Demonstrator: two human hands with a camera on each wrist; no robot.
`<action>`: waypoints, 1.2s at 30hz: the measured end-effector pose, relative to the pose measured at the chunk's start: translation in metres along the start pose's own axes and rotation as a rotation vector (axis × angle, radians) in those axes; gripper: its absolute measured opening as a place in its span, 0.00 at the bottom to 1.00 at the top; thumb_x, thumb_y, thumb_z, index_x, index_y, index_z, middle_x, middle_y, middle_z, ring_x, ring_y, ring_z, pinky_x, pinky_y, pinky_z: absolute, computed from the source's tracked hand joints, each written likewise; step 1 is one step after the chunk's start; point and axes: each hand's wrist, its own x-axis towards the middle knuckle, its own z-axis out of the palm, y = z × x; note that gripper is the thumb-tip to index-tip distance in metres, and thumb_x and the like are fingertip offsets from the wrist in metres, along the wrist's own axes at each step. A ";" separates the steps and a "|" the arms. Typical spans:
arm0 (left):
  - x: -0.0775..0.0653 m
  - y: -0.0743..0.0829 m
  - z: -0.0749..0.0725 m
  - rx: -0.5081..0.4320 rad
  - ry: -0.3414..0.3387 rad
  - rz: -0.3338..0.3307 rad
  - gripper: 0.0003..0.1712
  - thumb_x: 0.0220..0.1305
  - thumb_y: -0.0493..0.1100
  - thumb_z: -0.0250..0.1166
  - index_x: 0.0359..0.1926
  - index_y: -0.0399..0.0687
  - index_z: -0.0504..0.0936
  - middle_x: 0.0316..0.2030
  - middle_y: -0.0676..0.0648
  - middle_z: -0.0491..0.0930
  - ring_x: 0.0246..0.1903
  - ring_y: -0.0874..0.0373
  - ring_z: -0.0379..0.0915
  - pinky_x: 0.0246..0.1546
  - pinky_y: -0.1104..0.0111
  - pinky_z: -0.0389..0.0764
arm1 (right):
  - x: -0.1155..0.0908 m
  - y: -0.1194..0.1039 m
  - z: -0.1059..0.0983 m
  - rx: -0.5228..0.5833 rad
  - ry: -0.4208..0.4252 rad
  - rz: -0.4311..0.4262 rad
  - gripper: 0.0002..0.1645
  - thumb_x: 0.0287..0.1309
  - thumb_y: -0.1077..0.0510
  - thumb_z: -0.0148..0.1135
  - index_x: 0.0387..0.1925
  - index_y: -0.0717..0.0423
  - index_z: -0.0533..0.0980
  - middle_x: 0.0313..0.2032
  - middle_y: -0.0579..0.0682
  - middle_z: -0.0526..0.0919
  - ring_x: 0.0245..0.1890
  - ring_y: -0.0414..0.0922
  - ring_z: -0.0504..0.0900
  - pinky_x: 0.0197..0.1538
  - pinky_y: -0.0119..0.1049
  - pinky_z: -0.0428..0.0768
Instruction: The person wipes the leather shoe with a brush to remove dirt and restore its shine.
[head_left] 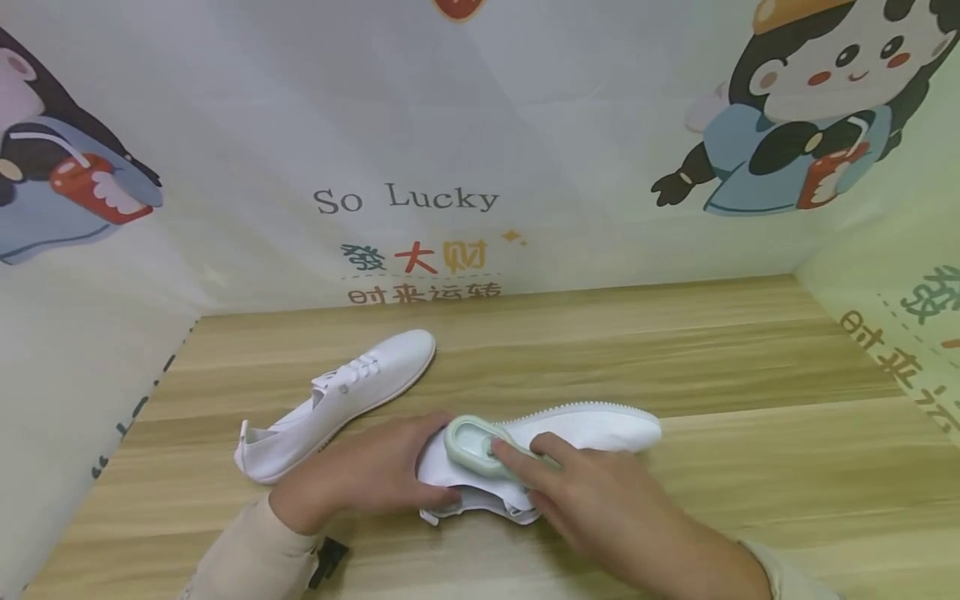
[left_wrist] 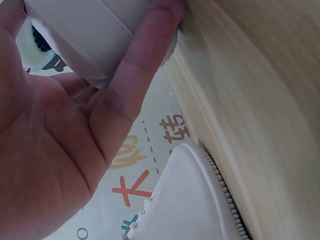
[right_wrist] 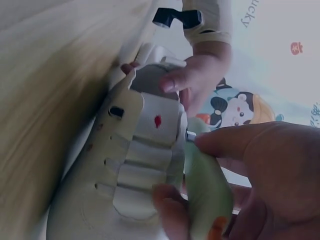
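Observation:
A white lace-up shoe lies tipped on its side on the wooden table, toe to the right. At its heel, my left hand grips the shoe with the thumb at the collar and the fingers around the back. My right hand holds a pale green brush against the shoe's upper side, index finger pressing its top. Dark bristles of the brush show in the left wrist view. In the right wrist view, a small red mark is on the shoe's tongue.
The matching white shoe stands upright at the back left, beyond my left forearm. A printed cloth walls the wooden table at the back and sides. A black clip-like piece sits by my left sleeve.

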 end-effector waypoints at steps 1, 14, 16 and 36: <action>0.000 0.000 0.000 0.005 0.004 -0.001 0.39 0.51 0.59 0.75 0.63 0.58 0.73 0.43 0.62 0.80 0.37 0.68 0.75 0.41 0.71 0.76 | 0.000 0.001 -0.001 -0.007 0.005 0.004 0.36 0.58 0.51 0.70 0.67 0.33 0.70 0.48 0.44 0.82 0.22 0.37 0.77 0.23 0.30 0.71; -0.003 0.002 0.001 0.004 -0.002 -0.021 0.42 0.49 0.58 0.76 0.64 0.53 0.72 0.43 0.60 0.80 0.39 0.66 0.74 0.43 0.69 0.76 | -0.001 0.006 -0.001 -0.024 0.035 0.012 0.35 0.55 0.53 0.72 0.65 0.33 0.74 0.45 0.43 0.82 0.19 0.37 0.73 0.23 0.29 0.69; -0.004 0.002 0.001 0.004 -0.008 -0.026 0.42 0.49 0.59 0.76 0.64 0.52 0.72 0.43 0.60 0.80 0.39 0.66 0.74 0.43 0.69 0.76 | -0.001 0.006 -0.001 -0.015 0.028 0.012 0.35 0.55 0.53 0.72 0.65 0.33 0.74 0.45 0.43 0.82 0.19 0.36 0.72 0.22 0.29 0.68; -0.002 0.002 -0.001 0.034 -0.008 -0.026 0.40 0.51 0.58 0.74 0.63 0.53 0.72 0.45 0.59 0.80 0.41 0.66 0.75 0.45 0.67 0.78 | -0.004 0.013 -0.014 0.042 0.016 0.092 0.30 0.56 0.56 0.68 0.61 0.38 0.73 0.33 0.43 0.74 0.15 0.33 0.58 0.19 0.26 0.60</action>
